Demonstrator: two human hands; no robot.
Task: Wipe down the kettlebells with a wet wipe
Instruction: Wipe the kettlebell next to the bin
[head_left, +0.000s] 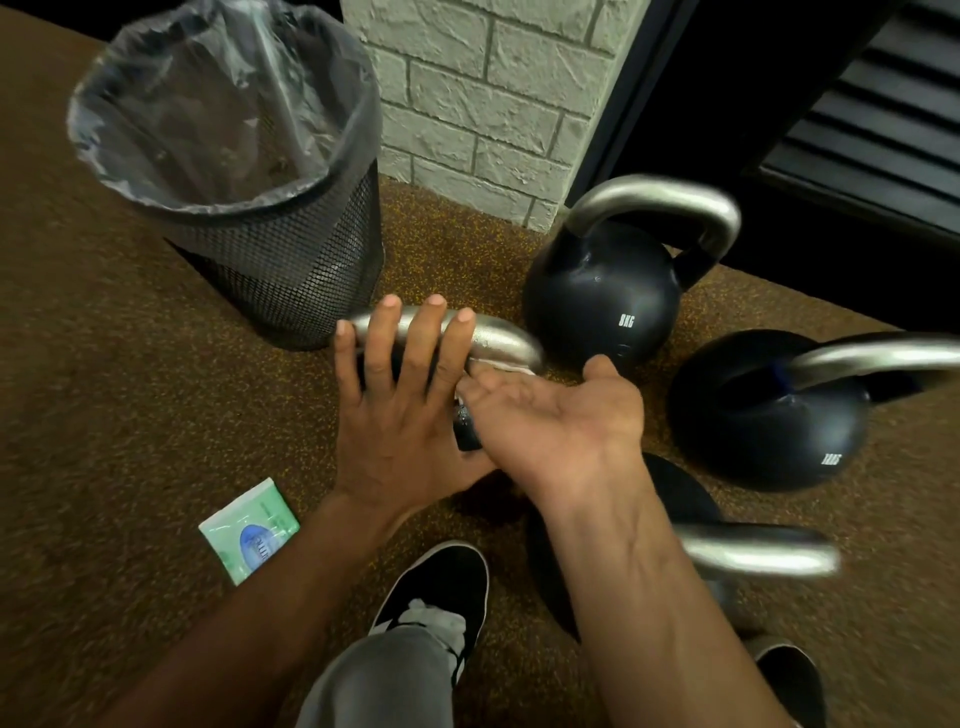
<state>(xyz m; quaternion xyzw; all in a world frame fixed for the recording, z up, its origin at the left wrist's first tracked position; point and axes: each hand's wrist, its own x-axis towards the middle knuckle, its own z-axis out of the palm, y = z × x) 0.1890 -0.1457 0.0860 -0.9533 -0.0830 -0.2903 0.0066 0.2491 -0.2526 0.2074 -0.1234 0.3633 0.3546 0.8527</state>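
A kettlebell's silver handle (501, 339) lies under my hands at the centre; only a sliver of its black body (466, 434) shows. My left hand (402, 410) rests on the handle with its fingers straight across the bar. Palm up, my right hand (556, 415) has its fingers tucked under the handle's right end, holding a white wet wipe (511, 368) against the metal. Most of the wipe is hidden.
Three more black kettlebells stand on the speckled floor: an 8 kg kettlebell (602, 296) behind, a second kettlebell (763, 421) to the right, a third kettlebell (680, 519) under my right forearm. A lined mesh bin (270, 244) is at the back left, a green wipes pack (250, 531) by my left forearm, my shoe (441, 582) below.
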